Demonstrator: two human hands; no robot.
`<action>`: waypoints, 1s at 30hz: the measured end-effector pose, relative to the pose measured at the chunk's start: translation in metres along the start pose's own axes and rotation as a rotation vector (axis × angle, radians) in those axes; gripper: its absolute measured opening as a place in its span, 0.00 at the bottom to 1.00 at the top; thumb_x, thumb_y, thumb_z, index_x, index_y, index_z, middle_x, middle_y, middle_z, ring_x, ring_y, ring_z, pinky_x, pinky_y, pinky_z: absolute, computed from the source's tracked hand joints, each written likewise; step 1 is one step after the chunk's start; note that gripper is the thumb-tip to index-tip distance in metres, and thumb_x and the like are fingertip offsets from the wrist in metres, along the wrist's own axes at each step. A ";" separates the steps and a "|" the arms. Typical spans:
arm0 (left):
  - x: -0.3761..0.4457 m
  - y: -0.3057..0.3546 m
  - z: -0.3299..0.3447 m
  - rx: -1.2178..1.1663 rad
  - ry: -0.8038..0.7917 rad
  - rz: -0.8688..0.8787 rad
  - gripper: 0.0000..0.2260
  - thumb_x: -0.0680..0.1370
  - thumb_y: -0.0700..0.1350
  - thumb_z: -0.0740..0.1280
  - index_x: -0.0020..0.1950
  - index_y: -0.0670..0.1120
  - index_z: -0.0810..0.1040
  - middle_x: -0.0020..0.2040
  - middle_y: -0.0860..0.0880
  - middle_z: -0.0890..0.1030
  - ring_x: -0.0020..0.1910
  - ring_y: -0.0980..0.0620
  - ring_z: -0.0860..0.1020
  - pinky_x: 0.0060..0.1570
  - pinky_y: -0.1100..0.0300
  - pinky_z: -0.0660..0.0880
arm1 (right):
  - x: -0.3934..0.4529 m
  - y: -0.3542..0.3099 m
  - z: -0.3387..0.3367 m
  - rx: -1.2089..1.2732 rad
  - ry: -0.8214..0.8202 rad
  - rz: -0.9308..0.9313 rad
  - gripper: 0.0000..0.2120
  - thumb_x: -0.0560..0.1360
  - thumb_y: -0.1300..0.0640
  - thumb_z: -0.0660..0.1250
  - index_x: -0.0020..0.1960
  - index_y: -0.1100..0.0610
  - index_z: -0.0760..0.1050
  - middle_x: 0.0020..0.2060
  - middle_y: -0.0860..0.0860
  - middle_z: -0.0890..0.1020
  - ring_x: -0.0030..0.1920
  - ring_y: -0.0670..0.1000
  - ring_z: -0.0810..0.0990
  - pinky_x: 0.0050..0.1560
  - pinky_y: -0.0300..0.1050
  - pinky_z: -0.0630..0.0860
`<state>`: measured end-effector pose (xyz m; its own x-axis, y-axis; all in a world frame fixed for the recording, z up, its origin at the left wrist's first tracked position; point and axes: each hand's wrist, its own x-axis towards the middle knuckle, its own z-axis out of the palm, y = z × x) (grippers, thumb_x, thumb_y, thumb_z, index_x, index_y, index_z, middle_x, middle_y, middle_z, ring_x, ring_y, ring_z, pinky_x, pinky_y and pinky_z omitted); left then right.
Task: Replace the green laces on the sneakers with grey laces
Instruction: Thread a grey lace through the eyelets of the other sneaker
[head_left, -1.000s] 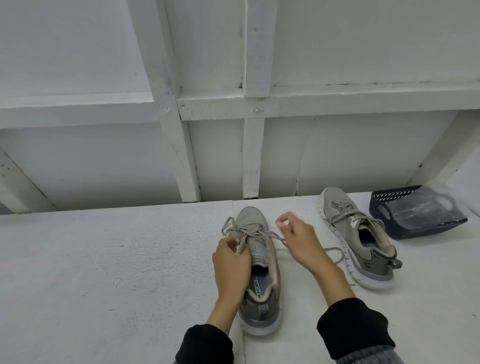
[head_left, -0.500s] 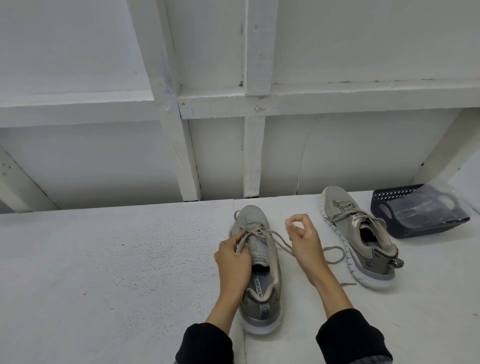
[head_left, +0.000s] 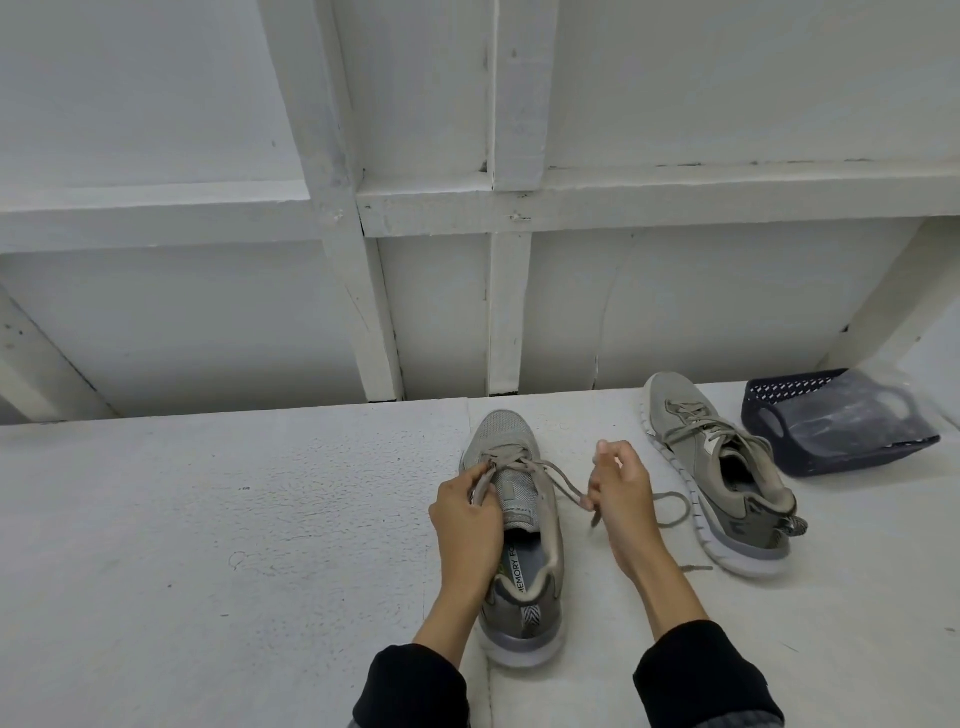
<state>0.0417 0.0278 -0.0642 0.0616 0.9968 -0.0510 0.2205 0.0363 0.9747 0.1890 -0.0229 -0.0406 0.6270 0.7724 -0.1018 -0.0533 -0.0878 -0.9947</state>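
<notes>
Near sneaker (head_left: 519, 525) mid-surface, toe toward back edge. Left hand (head_left: 467, 514) fingers curled, pinching lace (head_left: 563, 480) at eyelets, likely to steady shoe. Right hand (head_left: 621, 493) pinches lace end, drawing it sideways. Second sneaker (head_left: 722, 467) toward right edge, beside dark basket (head_left: 836, 431); probably waiting its turn.

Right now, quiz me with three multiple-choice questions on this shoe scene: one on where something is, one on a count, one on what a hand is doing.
1. Where is the dark basket?
A. right of the far sneaker
B. left of the near sneaker
C. between the sneakers

2. How many sneakers are on the surface?
A. one
B. two
C. three

3. What is the right hand doing?
A. resting flat
B. gripping the basket
C. pinching a lace

Answers: 1 A, it lies beyond the far sneaker at right. 2 B, two show. 3 C, its fingers pinch the lace running from the near sneaker.
</notes>
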 end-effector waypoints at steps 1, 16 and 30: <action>0.000 0.000 0.000 0.004 0.008 0.002 0.13 0.80 0.40 0.62 0.61 0.52 0.80 0.59 0.49 0.78 0.58 0.53 0.76 0.59 0.63 0.71 | 0.000 0.002 -0.001 -0.145 -0.017 -0.037 0.11 0.80 0.46 0.60 0.43 0.51 0.70 0.28 0.50 0.68 0.29 0.51 0.67 0.33 0.48 0.71; 0.004 -0.004 0.002 0.049 -0.017 -0.017 0.12 0.78 0.40 0.64 0.58 0.50 0.83 0.58 0.48 0.80 0.56 0.55 0.78 0.52 0.68 0.72 | -0.004 0.023 0.003 -0.405 -0.130 0.058 0.19 0.75 0.63 0.66 0.27 0.50 0.76 0.24 0.42 0.74 0.31 0.43 0.70 0.33 0.35 0.66; 0.007 -0.006 0.001 0.184 -0.102 -0.031 0.13 0.76 0.50 0.68 0.60 0.52 0.78 0.59 0.49 0.77 0.63 0.47 0.71 0.65 0.48 0.70 | 0.011 0.030 -0.004 -0.672 -0.061 -0.089 0.06 0.76 0.53 0.68 0.52 0.45 0.76 0.40 0.47 0.77 0.44 0.49 0.75 0.44 0.45 0.72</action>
<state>0.0419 0.0345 -0.0704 0.1483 0.9827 -0.1111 0.3970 0.0438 0.9168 0.1973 -0.0196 -0.0717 0.5602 0.8274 -0.0399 0.5032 -0.3782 -0.7770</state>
